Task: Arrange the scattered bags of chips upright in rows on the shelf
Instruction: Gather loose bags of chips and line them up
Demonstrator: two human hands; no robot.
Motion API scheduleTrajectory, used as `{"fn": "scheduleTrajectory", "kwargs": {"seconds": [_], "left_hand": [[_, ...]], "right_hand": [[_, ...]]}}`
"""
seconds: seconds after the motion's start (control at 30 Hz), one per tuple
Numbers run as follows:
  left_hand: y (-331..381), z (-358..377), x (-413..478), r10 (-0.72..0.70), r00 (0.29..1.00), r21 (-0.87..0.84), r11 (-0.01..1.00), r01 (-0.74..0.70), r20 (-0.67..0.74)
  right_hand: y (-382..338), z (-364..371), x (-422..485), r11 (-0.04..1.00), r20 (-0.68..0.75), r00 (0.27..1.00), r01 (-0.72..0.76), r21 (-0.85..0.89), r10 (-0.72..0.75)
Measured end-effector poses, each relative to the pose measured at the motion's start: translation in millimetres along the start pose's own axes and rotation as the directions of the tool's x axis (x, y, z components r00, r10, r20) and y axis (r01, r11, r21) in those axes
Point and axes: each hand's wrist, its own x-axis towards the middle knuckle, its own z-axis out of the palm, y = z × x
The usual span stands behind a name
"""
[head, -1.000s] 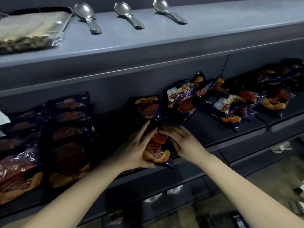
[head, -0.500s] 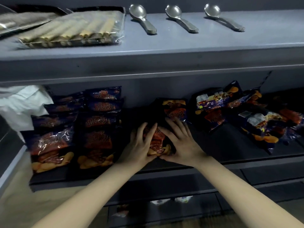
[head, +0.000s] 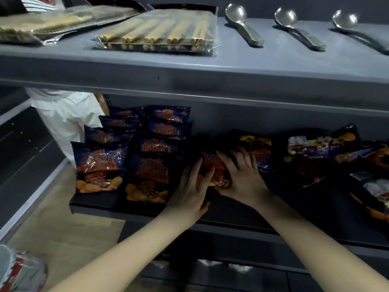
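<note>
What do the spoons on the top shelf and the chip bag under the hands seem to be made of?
Spoons: polished metal, probably steel, silvery with bright reflections in the bowls. Chip bag: thin glossy plastic film, printed, judging by its creases and sheen; whether it is foil-lined cannot be told.

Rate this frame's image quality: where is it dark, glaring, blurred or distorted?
Head view: top shelf evenly lit, glare on the spoons and clear wrapper; head view, chip shelf below in shadow, so the bag between the left hand and right hand reads dim; shelf edges bow slightly from the wide lens; bottom-left corner blurred.
</note>
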Motion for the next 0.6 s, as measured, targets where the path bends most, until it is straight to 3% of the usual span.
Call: {"fn": "scheduleTrajectory", "kwargs": {"seconds": [0.17, 0.6], "left_hand": [[3.1, 3.9, -15.3, 0.106, 0.993, -0.009, 0.994, -0.106, 0.060], [-0.3, 18.6, -13.5, 0.090, 0.973, -0.084, 0.994, -0.073, 0.214]], "right_hand": [[13.4, -6.9, 36.4, 0.998, -0.065, 0.997, -0.053, -0.034, 0.050], [26.9, 29.8, 101.8, 0.982, 0.011, 0.989, -0.146, -0.119, 0.148]]}}
